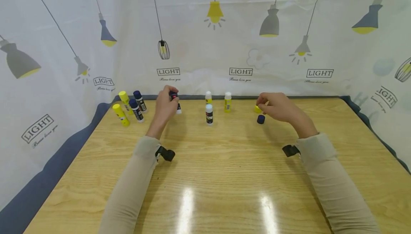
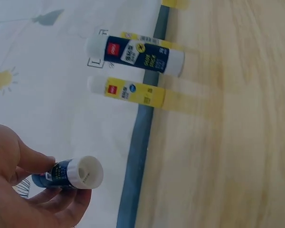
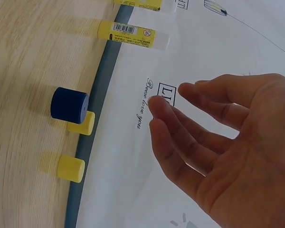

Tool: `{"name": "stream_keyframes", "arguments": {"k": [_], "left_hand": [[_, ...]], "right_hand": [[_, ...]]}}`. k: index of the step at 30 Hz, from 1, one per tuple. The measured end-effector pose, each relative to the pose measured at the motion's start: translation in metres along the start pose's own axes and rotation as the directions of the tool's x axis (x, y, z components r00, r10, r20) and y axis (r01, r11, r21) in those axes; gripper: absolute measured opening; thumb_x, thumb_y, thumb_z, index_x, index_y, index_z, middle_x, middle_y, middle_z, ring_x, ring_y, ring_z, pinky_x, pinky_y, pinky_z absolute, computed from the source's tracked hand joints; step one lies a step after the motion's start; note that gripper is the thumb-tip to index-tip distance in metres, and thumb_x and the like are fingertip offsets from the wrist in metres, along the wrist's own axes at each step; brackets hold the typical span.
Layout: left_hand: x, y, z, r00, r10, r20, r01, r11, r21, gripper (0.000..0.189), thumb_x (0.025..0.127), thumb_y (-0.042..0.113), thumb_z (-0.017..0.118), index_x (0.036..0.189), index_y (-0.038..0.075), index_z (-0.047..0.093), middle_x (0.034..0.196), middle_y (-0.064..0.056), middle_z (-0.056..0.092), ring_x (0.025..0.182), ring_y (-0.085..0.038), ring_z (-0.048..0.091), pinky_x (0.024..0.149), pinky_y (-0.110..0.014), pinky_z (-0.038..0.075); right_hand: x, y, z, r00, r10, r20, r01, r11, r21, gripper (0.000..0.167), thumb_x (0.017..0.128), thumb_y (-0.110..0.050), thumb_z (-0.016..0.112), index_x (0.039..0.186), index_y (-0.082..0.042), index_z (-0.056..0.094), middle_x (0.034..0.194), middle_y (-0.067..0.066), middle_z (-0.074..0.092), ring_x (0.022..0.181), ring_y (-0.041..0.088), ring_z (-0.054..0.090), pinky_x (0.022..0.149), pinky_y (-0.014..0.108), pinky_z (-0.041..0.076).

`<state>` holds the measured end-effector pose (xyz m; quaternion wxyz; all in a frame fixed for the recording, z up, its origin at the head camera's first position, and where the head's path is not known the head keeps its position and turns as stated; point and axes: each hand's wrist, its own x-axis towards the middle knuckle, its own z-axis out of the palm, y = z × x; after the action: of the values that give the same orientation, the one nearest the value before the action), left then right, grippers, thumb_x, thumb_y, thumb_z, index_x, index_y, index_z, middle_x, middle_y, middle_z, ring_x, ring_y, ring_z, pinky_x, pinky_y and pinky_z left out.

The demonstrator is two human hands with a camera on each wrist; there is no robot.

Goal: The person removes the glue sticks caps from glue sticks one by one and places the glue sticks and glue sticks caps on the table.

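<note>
My left hand [image 1: 165, 105] grips a navy glue stick [image 2: 61, 175] with a dark top, between thumb and fingers. Its white base faces the camera in the left wrist view. My right hand [image 1: 276, 107] is raised, fingers relaxed and slightly bent, holding nothing. Below it lie a navy cap [image 3: 69, 105] and two yellow caps; one yellow cap [image 3: 71, 169] stands apart and the other yellow cap [image 3: 87, 124] is partly behind the navy one. Between my hands stand a white-topped navy glue stick [image 1: 209, 115] and two white-topped yellow glue sticks, the nearer-right yellow stick [image 1: 227, 102] in full view.
At the table's far left stand two yellow glue sticks [image 1: 120, 115] and two navy glue sticks [image 1: 136, 110], all with coloured caps. The wooden table [image 1: 224, 162] ends against a white curtain [image 1: 199, 59] printed with lamps. A black strap [image 1: 166, 153] sits at my left wrist.
</note>
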<state>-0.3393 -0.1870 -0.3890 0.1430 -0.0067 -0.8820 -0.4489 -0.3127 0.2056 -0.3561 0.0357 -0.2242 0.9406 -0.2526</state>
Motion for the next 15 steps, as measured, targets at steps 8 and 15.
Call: {"name": "stream_keyframes", "arguments": {"k": [8,15], "left_hand": [[-0.008,0.020,0.002,0.992,0.086,0.097,-0.083,0.996,-0.038,0.026,0.101,0.001,0.055,0.126,0.011,0.059,0.133,-0.018,0.058,0.090,-0.028,0.061,0.073,-0.037,0.052],[-0.018,0.044,0.005,0.979,0.138,0.148,-0.128,0.989,-0.077,0.027,0.104,0.002,0.053,0.128,0.013,0.059,0.141,-0.014,0.059,0.093,-0.028,0.069,0.066,-0.034,0.051]], "right_hand": [[0.002,-0.006,0.006,0.999,-0.041,0.001,0.041,0.999,0.001,0.024,0.107,-0.017,0.053,0.121,-0.004,0.067,0.121,0.019,0.070,0.105,0.034,0.070,0.089,0.052,0.056],[0.004,-0.012,0.009,0.995,-0.101,0.000,0.101,0.995,-0.021,0.022,0.106,-0.015,0.055,0.118,-0.003,0.068,0.120,0.019,0.071,0.112,0.035,0.067,0.091,0.053,0.055]]}}
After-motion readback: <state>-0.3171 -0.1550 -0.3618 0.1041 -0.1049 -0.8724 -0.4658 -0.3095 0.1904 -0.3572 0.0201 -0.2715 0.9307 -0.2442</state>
